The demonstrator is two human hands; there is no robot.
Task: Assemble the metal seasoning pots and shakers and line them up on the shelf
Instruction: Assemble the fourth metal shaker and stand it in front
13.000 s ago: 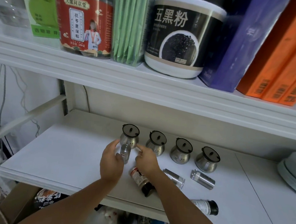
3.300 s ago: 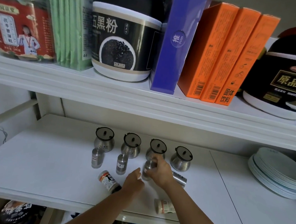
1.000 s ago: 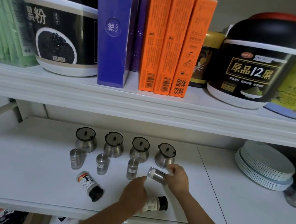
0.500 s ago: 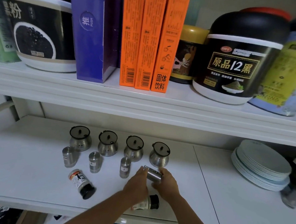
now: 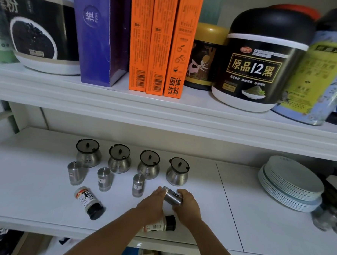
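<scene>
- Now, metal shaker (image 5: 172, 195) is tilted, held off the white lower shelf (image 5: 31, 188), between both hands, just in front of the rightmost pot.
- Right hand (image 5: 188, 207) wraps its lower end, fingers curled round the body: grasping the shaker.
- Left hand (image 5: 151, 204) is at the shaker's upper end, fingers extended against it; looks like contact, full grip unclear.
- Four metal seasoning pots with dark lids stand in a back row: first pot (image 5: 87, 154), second pot (image 5: 119, 159), third pot (image 5: 148, 165), fourth pot (image 5: 177, 172).
- Three shakers stand upright in a front row, each just in front of a pot: left shaker (image 5: 74, 173), middle shaker (image 5: 103, 179), third shaker (image 5: 138, 184).
- Spot in front of the fourth pot has no standing shaker; the held one is above it.
- Labelled spice bottle with black cap (image 5: 89, 202) lies on its side, front left of the hands.
- Another black-capped bottle (image 5: 163, 223) lies on its side under the forearms, partly hidden.
- Stack of pale plates (image 5: 292, 184) sits on the shelf, well apart to the right.
- Upper shelf (image 5: 164, 111) holds orange boxes (image 5: 159, 42), a purple box (image 5: 102, 34) and a black-and-white tub (image 5: 260, 64).
</scene>
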